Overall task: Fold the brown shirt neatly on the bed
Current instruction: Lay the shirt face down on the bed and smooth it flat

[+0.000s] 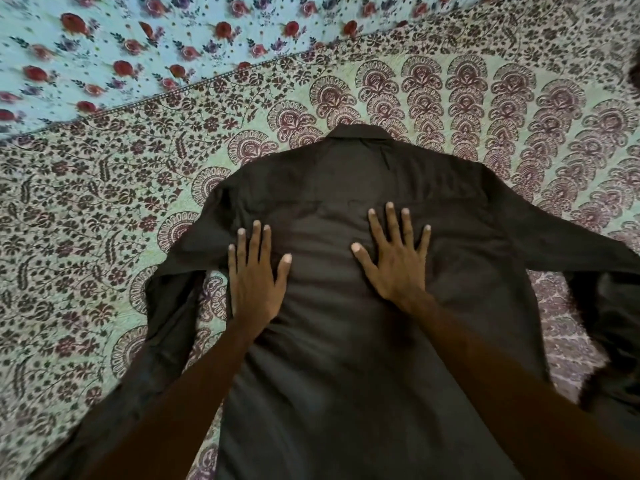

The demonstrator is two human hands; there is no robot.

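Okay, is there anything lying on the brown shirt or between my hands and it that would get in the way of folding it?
Nothing visible does. The left hand and right hand lie flat, fingers spread, directly on the brown shirt. It lies spread back-up on the patterned bedspread, sleeves out to both sides, with nothing on top.

Brown shirt (346, 358) spread back-up on patterned bedspread (86, 220), left hand (256, 275) and right hand (394, 261) flat (fingers (391, 220) splayed)

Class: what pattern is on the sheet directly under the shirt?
Dark floral and paisley print on pale green bedsheet, head view.
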